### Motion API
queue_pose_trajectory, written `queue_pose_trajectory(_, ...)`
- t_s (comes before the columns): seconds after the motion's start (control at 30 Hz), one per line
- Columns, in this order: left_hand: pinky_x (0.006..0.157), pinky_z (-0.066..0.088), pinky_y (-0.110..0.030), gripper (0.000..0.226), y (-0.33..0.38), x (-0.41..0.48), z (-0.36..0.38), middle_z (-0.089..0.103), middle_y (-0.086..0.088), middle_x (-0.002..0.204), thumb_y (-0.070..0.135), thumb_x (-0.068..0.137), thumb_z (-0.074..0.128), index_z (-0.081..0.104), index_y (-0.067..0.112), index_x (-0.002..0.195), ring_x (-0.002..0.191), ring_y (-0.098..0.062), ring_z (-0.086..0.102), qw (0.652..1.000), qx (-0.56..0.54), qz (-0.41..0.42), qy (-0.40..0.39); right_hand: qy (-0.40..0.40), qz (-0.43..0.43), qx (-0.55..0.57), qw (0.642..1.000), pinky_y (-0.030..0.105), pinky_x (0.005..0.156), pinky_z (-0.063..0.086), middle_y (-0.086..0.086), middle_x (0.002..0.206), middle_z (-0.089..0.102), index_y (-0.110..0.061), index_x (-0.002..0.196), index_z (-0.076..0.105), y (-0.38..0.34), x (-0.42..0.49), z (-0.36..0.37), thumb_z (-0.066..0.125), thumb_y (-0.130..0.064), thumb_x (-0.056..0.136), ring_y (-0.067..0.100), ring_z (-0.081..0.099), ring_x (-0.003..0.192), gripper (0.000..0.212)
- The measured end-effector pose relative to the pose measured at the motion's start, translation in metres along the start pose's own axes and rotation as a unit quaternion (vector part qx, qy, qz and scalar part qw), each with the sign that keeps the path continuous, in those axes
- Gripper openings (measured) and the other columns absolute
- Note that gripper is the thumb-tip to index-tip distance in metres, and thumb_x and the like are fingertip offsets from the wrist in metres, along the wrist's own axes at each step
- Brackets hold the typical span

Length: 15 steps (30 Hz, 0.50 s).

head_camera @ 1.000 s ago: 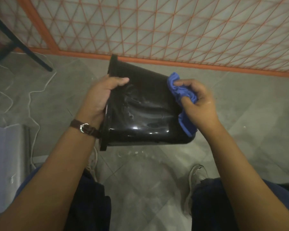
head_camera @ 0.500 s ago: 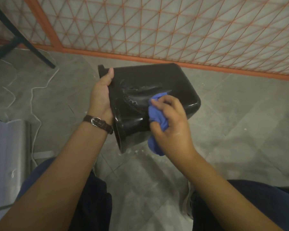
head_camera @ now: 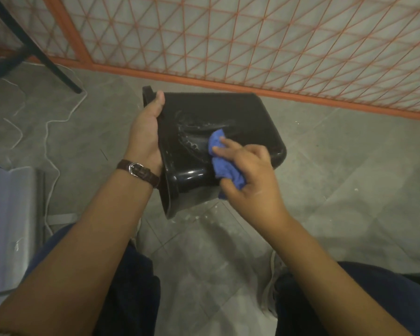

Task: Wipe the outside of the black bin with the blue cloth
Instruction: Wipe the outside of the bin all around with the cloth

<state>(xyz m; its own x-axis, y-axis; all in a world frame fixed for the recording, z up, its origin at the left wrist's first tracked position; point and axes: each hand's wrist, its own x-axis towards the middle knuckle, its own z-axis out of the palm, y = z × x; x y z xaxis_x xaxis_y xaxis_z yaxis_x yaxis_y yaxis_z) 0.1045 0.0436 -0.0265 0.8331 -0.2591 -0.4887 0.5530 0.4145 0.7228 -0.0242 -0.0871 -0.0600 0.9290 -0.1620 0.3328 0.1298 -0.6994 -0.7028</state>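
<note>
Head view: glossy black plastic bin (head_camera: pixel 243 115) is held on its side above the grey tiled floor (head_camera: pixel 337 190), rim to the left, base to the right.
Left hand (head_camera: pixel 146 134): grips the bin at its rim; thumb lies on the outer wall, the other fingers are hidden.
Right hand (head_camera: pixel 251 177): holds the crumpled blue cloth (head_camera: pixel 224 168) against the bin's upper wall; two fingers (head_camera: pixel 228 143) are extended and press it down, thumb and the rest curl round it.
Bin surface: pale smeared streaks just left of the cloth.
Left wrist: brown strap watch (head_camera: pixel 138 172).
Background: orange wire-mesh fence (head_camera: pixel 228 44) beyond the bin; white cord (head_camera: pixel 51 122) on the floor at left.
</note>
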Motion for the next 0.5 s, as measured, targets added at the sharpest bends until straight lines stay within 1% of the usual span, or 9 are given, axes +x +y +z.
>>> queue_pose_trajectory(0.03, 0.075, 0.059, -0.043, 0.042, 0.001, 0.002, -0.002, 0.067, -0.017, 0.108, 0.04, 0.095, 0.049, 0.063, 0.005, 0.114, 0.086, -0.027, 0.068, 1.0, 0.001, -0.001, 0.006, -0.014, -0.02, 0.023, 0.999, 0.016, 0.093, 0.039, -0.009, 0.124, 0.057, -0.018, 0.11, 0.066, 0.001, 0.0, -0.002, 0.053, -0.015, 0.072, 0.015, 0.049, 0.104, 0.041)
queue_pose_trajectory(0.07, 0.07, 0.06, -0.04, 0.038, 0.002, 0.003, -0.005, 0.069, -0.014, 0.098, 0.039, 0.095, 0.05, 0.065, 0.006, 0.105, 0.078, -0.025, 0.07, 1.0, 0.002, -0.002, 0.016, -0.01, -0.039, 0.03, 0.999, 0.02, 0.092, 0.041, -0.008, 0.117, 0.059, -0.015, 0.102, 0.069, 0.004, 0.002, -0.006, 0.055, -0.011, 0.071, 0.016, 0.053, 0.103, 0.034)
queue_pose_trajectory(0.13, 0.062, 0.061, -0.036, 0.031, 0.003, 0.003, -0.007, 0.069, -0.009, 0.087, 0.038, 0.095, 0.051, 0.064, 0.01, 0.093, 0.068, -0.021, 0.07, 1.0, 0.005, -0.003, 0.031, 0.045, -0.047, 0.031, 0.997, 0.031, 0.088, 0.046, -0.004, 0.102, 0.063, -0.01, 0.084, 0.069, 0.014, 0.008, -0.015, 0.057, -0.004, 0.069, 0.015, 0.06, 0.095, 0.021)
queue_pose_trajectory(0.2, 0.062, 0.061, -0.036, 0.03, 0.0, 0.002, -0.005, 0.069, -0.008, 0.088, 0.037, 0.096, 0.05, 0.063, 0.01, 0.092, 0.069, -0.021, 0.071, 0.999, 0.001, -0.005, 0.033, 0.106, -0.017, 0.032, 0.994, 0.04, 0.085, 0.048, -0.002, 0.094, 0.063, -0.009, 0.08, 0.067, 0.023, 0.014, -0.02, 0.054, -0.004, 0.07, 0.016, 0.061, 0.092, 0.017)
queue_pose_trajectory(0.23, 0.063, 0.061, -0.037, 0.03, -0.002, 0.002, -0.004, 0.07, -0.009, 0.091, 0.037, 0.096, 0.05, 0.064, 0.01, 0.093, 0.071, -0.022, 0.071, 0.999, -0.007, -0.006, 0.032, 0.12, -0.006, 0.021, 0.993, 0.041, 0.087, 0.047, -0.002, 0.096, 0.064, -0.01, 0.084, 0.067, 0.023, 0.016, -0.02, 0.052, -0.005, 0.071, 0.017, 0.06, 0.094, 0.021)
queue_pose_trajectory(0.3, 0.067, 0.06, -0.04, 0.032, -0.005, 0.002, 0.0, 0.069, -0.011, 0.096, 0.037, 0.097, 0.048, 0.064, 0.009, 0.096, 0.077, -0.024, 0.07, 0.999, -0.026, -0.009, 0.024, 0.099, -0.002, -0.005, 0.995, 0.031, 0.096, 0.04, -0.003, 0.112, 0.064, -0.015, 0.101, 0.067, 0.015, 0.016, -0.011, 0.052, -0.007, 0.072, 0.017, 0.053, 0.104, 0.033)
queue_pose_trajectory(0.37, 0.068, 0.059, -0.04, 0.036, -0.006, 0.003, 0.002, 0.068, -0.013, 0.096, 0.038, 0.097, 0.046, 0.064, 0.007, 0.095, 0.08, -0.026, 0.069, 0.999, -0.035, -0.013, 0.006, 0.04, -0.039, 0.004, 0.998, 0.024, 0.099, 0.035, -0.007, 0.123, 0.058, -0.016, 0.11, 0.066, 0.0, 0.012, 0.001, 0.052, -0.007, 0.072, 0.015, 0.047, 0.108, 0.042)
queue_pose_trajectory(0.43, 0.064, 0.06, -0.035, 0.039, -0.006, 0.003, 0.003, 0.071, -0.012, 0.088, 0.039, 0.098, 0.044, 0.065, 0.005, 0.093, 0.073, -0.024, 0.071, 0.999, -0.034, -0.012, -0.012, -0.017, -0.074, 0.021, 0.997, 0.025, 0.098, 0.036, -0.008, 0.124, 0.058, -0.016, 0.11, 0.067, -0.009, 0.005, 0.01, 0.052, -0.008, 0.072, 0.015, 0.047, 0.107, 0.042)
queue_pose_trajectory(0.5, 0.061, 0.06, -0.031, 0.039, -0.005, 0.003, 0.001, 0.073, -0.01, 0.078, 0.038, 0.098, 0.045, 0.066, 0.005, 0.092, 0.068, -0.021, 0.072, 1.0, -0.02, -0.003, -0.013, -0.034, -0.09, 0.045, 0.994, 0.03, 0.093, 0.04, -0.006, 0.117, 0.065, -0.016, 0.097, 0.071, -0.01, 0.003, 0.008, 0.053, -0.008, 0.07, 0.016, 0.051, 0.101, 0.034)
